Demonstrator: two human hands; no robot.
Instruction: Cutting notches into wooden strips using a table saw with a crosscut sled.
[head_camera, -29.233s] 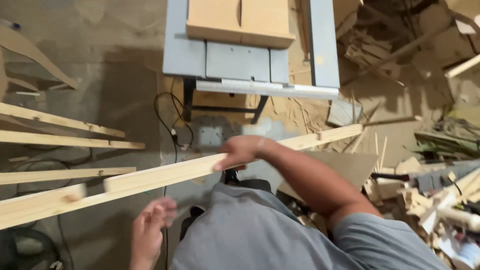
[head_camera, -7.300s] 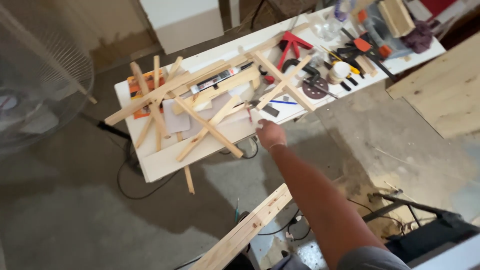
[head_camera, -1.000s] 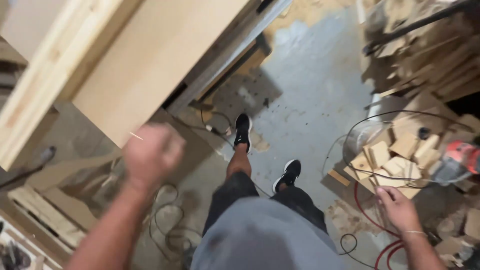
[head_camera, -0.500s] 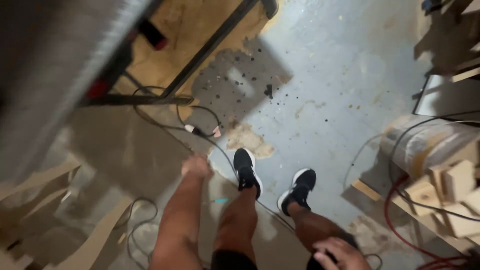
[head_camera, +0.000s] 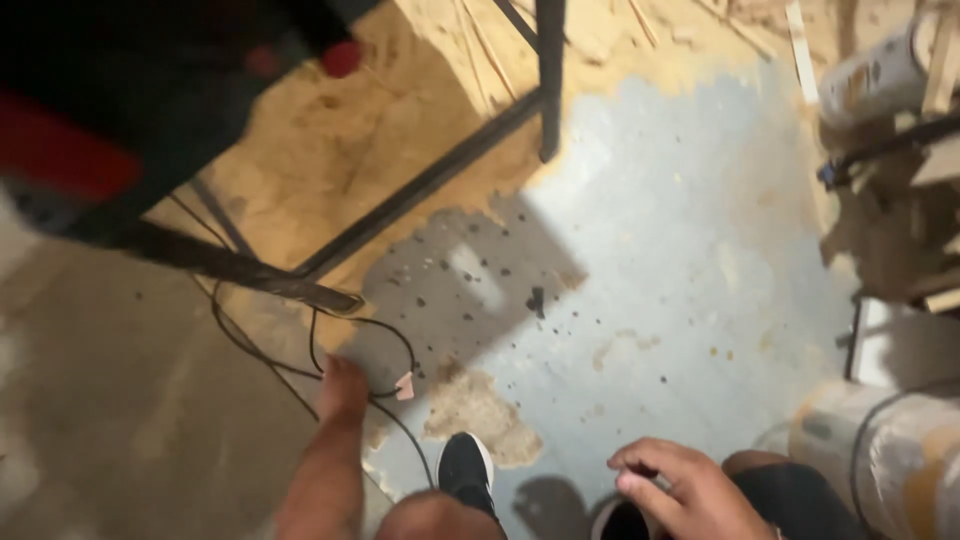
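Note:
I am looking straight down at a grey concrete floor (head_camera: 680, 260). My left hand (head_camera: 343, 387) reaches low toward the floor, its fingers pointing away from me and mostly hidden, so its grip is unclear. It is right beside a looped black cable (head_camera: 372, 327) and a small pinkish scrap (head_camera: 404, 386) lying by the loop. My right hand (head_camera: 688, 489) hovers by my right knee with loosely bent fingers and nothing in it. One of my black shoes (head_camera: 466, 470) stands between the two hands.
A black metal machine stand (head_camera: 545, 80) with a slanted floor bar (head_camera: 430, 180) stands over a spread of sawdust (head_camera: 400, 110). A dark machine with red parts (head_camera: 70, 150) fills the upper left. Pale cylinders (head_camera: 900, 455) and wood offcuts (head_camera: 900, 210) crowd the right edge.
The view has dropped closer to the floor. My left hand has gone lower, down to the cable loop. My right hand has come further into view by the knee.

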